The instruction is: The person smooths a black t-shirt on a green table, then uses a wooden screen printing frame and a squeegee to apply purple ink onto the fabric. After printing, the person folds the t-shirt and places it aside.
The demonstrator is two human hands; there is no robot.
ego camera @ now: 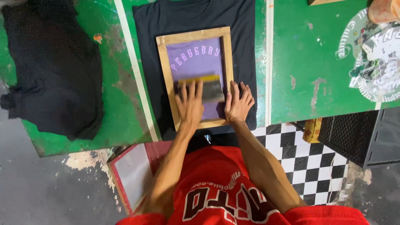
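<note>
A wooden-framed printing screen (163, 54) with purple mesh lies on a dark T-shirt (187, 14) spread flat on the green table (308, 62). My left hand (189, 104) grips a squeegee (208, 85) with a yellow edge, pressed on the mesh in the lower half of the screen; the hand looks blurred. Beside it, my right hand (238, 102) lies flat with fingers spread on the frame's lower right corner and the shirt, holding nothing.
A pile of black cloth (54, 71) lies on the table at the left. Printed patches mark the table at the far right (375, 58). Below the table stand another framed screen (133, 175) and a black crate (354, 133) on checkered floor.
</note>
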